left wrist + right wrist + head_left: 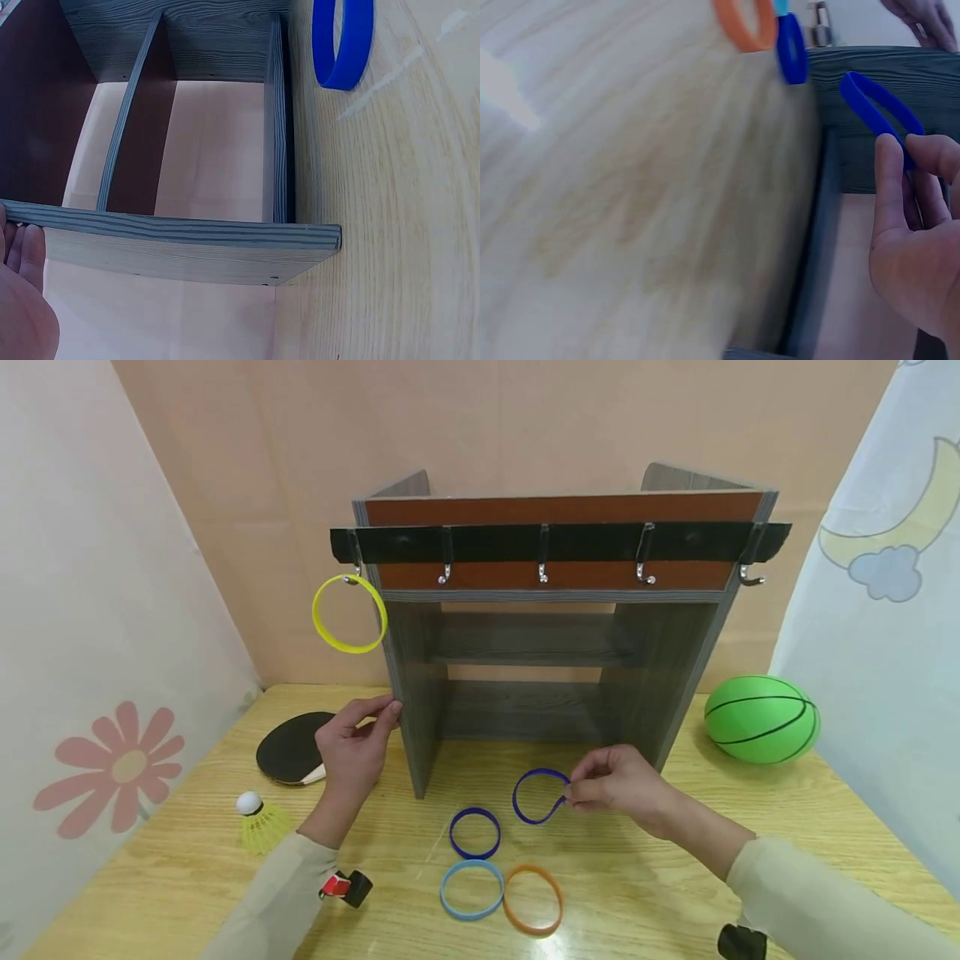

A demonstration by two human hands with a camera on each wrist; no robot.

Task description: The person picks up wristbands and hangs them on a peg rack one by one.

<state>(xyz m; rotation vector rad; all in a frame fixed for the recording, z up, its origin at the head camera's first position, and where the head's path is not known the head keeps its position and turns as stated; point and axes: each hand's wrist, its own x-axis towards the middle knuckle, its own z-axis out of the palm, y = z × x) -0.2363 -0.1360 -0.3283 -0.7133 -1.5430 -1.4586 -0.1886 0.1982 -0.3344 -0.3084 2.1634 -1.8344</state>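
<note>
My right hand (617,787) pinches a dark blue rubber wristband (517,795) between thumb and fingers, lifted off the table before the shelf's opening. In the right wrist view the same wristband (881,105) is squeezed into a teardrop. My left hand (354,745) holds the front edge of the grey wooden shelf's left side panel (412,727), seen also as a panel (187,232) in the left wrist view. A yellow wristband (321,625) hangs from the leftmost hook (352,578). On the table lie another dark blue wristband (453,837), a light blue one (444,893) and an orange one (557,893).
A black strip (495,543) with several metal hooks crosses the shelf's front. Left of the shelf are a black table tennis paddle (288,747) and a yellow shuttlecock (262,828). A green ball (761,718) sits at the right on the wooden table (637,893).
</note>
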